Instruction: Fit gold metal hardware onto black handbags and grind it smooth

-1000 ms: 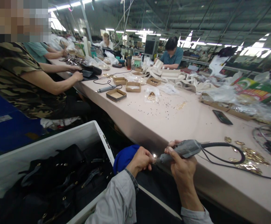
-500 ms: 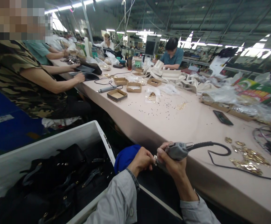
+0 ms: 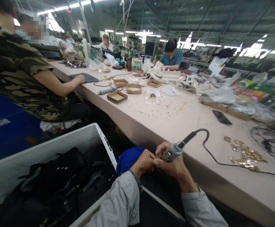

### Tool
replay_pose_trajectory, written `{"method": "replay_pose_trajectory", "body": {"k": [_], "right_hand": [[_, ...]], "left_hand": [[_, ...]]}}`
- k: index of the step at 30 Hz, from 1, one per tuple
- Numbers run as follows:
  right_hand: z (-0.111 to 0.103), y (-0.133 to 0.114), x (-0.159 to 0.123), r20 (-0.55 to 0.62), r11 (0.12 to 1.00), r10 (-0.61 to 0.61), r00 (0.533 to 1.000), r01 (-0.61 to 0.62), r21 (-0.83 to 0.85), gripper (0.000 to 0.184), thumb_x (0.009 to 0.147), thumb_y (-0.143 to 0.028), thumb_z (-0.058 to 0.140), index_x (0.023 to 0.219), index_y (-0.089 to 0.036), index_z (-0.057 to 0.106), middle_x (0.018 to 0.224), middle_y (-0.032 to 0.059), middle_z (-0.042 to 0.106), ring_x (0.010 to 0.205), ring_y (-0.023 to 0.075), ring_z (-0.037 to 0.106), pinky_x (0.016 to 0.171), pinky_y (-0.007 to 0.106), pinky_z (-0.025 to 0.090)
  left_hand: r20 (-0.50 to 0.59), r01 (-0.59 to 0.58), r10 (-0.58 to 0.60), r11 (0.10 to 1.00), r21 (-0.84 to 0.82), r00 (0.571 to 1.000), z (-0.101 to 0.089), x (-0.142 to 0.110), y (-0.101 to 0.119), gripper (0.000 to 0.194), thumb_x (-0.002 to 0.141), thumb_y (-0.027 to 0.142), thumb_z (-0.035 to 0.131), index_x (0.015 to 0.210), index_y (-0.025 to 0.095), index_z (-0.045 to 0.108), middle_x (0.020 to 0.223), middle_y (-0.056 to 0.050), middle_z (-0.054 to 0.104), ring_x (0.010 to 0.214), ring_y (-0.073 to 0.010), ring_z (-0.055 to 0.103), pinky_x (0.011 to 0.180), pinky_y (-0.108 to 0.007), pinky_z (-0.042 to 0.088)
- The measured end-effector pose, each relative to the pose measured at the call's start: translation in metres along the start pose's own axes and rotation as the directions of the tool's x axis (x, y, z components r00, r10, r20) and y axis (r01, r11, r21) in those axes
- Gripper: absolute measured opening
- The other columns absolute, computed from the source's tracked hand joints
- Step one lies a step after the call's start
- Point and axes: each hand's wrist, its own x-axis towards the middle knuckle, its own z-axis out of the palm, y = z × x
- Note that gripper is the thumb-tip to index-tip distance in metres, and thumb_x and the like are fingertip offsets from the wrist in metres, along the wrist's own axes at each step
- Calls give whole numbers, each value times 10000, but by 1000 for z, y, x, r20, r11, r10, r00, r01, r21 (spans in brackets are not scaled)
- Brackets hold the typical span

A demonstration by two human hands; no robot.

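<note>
My right hand (image 3: 169,160) is wrapped round a grey corded electric screwdriver (image 3: 172,152), its cable end pointing up and right. My left hand (image 3: 146,160) is closed in a pinch, its fingertips meeting those of my right hand. Whatever lies between the left fingers is hidden. Both hands are just off the table's near edge, above dark material at my lap. Against my left hand's far side shows a bright blue cloth-like thing (image 3: 128,157).
A white bin (image 3: 99,135) of black bags (image 3: 73,160) stands at left. On the table (image 3: 151,126) are gold metal fittings (image 3: 248,154), a phone (image 3: 222,117), small boxes (image 3: 117,96), another electric screwdriver (image 3: 106,91) and scattered dark bits. A co-worker in camouflage (image 3: 26,69) sits at left.
The screwdriver has tipped more upright and its cable arches higher. A small metal piece seen between my hands is now covered. The co-worker in camouflage has leaned forward.
</note>
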Motion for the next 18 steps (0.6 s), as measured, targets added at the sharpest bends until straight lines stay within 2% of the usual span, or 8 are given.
{"method": "replay_pose_trajectory", "body": {"k": [3,6,8,11,13,16,18], "right_hand": [[-12,-14,-8,-162,983,-75,984,100,151,314,630,-316,917,802,-221,672,602,-21,623,450,131,521,442,273,441],[-28,-32,-24,-361,928,-174,916,275,252,249,702,-333,845,856,-246,669,606,-37,595,444,121,491,468,290,441],[-36,-41,-38,-454,906,-197,869,338,255,217,727,-304,816,885,-241,681,638,-32,603,431,97,455,480,288,433],[-47,-48,-60,-512,910,-175,841,336,241,211,734,-304,816,880,-224,686,655,-21,609,420,87,443,476,292,424],[-54,-48,-70,-536,927,-154,830,310,213,231,728,-291,833,888,-216,684,661,-15,626,412,94,459,462,295,424],[-63,-46,-79,-584,937,-147,798,301,176,281,712,-233,858,922,-212,672,636,-30,633,404,103,485,455,290,439],[-65,-47,-86,-623,929,-138,770,318,188,307,700,-225,869,922,-208,658,618,-46,631,402,96,488,459,277,451]], "left_hand": [[17,-9,10,999,-31,1000,-2,-5,1,169,679,286,707,633,126,684,379,24,523,300,-79,397,348,-209,274],[23,-43,44,997,-71,999,-3,-8,-1,189,683,316,702,685,128,683,405,22,552,314,-83,424,355,-205,308],[34,-67,70,994,-87,997,-3,-9,-2,224,679,341,717,717,123,684,428,19,571,328,-78,435,368,-203,326],[31,-119,123,987,-107,992,-5,-11,-3,277,666,363,758,752,107,695,465,6,606,351,-72,451,390,-201,344],[-7,-175,175,976,-131,985,-11,-20,0,289,657,363,780,742,102,690,543,-35,675,363,-62,454,392,-201,331],[-96,-248,236,958,-140,967,-18,-50,14,346,653,418,812,743,111,683,618,-62,722,368,-46,418,383,-202,293],[-204,-268,249,961,-69,947,-14,-75,30,395,675,497,822,784,138,698,574,-9,682,371,-43,376,376,-195,276]]}}
